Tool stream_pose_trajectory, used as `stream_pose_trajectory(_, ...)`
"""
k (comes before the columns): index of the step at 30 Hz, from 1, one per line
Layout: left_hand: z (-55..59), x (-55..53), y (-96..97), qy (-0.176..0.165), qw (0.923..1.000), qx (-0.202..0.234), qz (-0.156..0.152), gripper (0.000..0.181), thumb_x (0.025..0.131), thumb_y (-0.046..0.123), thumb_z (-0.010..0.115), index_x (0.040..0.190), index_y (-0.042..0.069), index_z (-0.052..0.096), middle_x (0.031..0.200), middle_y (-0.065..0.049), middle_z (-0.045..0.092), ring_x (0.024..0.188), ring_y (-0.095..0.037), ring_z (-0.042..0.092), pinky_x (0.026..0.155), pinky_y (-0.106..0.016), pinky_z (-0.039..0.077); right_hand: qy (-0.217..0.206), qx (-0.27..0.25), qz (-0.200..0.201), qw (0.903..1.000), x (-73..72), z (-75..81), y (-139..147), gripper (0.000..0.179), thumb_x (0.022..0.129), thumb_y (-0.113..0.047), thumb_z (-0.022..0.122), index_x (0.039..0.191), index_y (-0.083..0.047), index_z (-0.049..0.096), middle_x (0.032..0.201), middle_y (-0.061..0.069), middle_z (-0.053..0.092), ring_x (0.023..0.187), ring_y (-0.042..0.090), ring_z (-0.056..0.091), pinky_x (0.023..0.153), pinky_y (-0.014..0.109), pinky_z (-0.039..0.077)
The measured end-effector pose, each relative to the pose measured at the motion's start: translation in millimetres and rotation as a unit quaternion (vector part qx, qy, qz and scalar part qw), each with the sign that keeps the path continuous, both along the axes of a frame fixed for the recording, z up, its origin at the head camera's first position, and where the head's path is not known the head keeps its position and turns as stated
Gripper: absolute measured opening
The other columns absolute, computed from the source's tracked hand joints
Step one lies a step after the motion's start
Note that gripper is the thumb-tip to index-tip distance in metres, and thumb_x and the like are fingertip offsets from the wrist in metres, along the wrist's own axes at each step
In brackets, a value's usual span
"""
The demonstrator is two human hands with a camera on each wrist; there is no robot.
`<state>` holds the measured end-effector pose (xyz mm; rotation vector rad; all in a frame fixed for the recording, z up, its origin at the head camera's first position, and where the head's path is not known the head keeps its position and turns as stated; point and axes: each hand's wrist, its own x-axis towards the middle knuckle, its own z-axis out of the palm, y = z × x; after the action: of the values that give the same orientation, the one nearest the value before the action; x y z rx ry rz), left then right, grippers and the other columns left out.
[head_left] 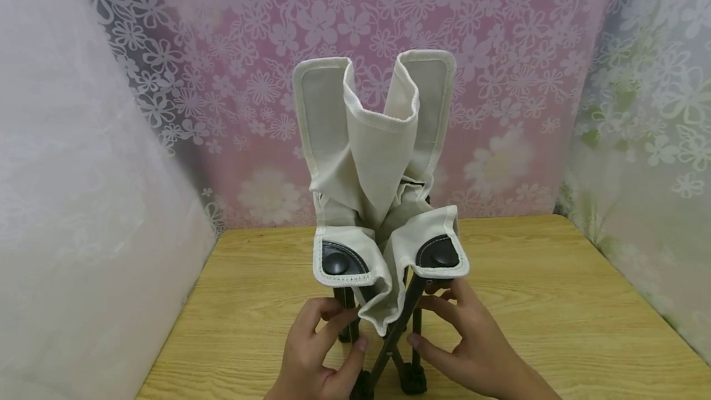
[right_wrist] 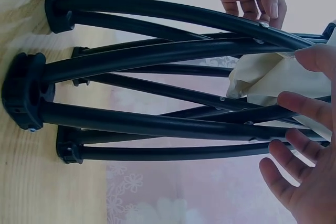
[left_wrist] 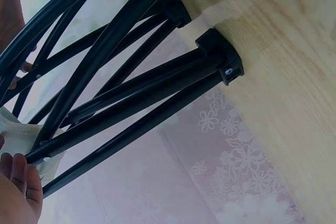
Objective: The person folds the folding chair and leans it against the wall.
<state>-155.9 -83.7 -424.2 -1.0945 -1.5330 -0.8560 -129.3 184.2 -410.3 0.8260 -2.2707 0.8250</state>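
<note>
A small folding chair with a cream fabric seat (head_left: 383, 165) and black tube legs (right_wrist: 147, 124) stands upright, partly folded. Its fabric is creased inward between two raised back corners. Black corner patches (head_left: 443, 253) with round studs cap the front ends. On the left side, my left hand (head_left: 313, 347) has its thumb and fingers loosely bent beside a front leg, fingertips right at the tube. Opposite it, my right hand (head_left: 478, 335) reaches in with fingers spread beside the legs, under the right front corner. In the right wrist view those fingers (right_wrist: 299, 153) are apart and relaxed.
The chair's black plastic feet (left_wrist: 220, 56) rest on a wood-grain table (head_left: 255, 276). A pink flower-patterned backdrop (head_left: 244, 79) rises behind, with a pale sheet (head_left: 83, 202) at left and a floral panel (head_left: 650, 141) at right.
</note>
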Motion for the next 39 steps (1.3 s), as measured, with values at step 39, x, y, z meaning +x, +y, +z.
stream_pose_trajectory(39, -33.0, 12.1, -16.3, -0.212, 0.9720, -0.076, 0.068, 0.046, 0.084, 0.023, 0.086, 0.128, 0.018, 0.073, 0.097, 0.009, 0.057, 0.076, 0.001, 0.047, 0.070, -0.009, 0.040, -0.116, 0.078, -0.033, 0.9897, 4.3, -19.2, 0.5, 0.048, 0.088, -0.050, 0.085, 0.130, -0.028, 0.077, 0.143, -0.012, 0.050, 0.109, 0.004, 0.059, 0.079, 0.030, 0.057)
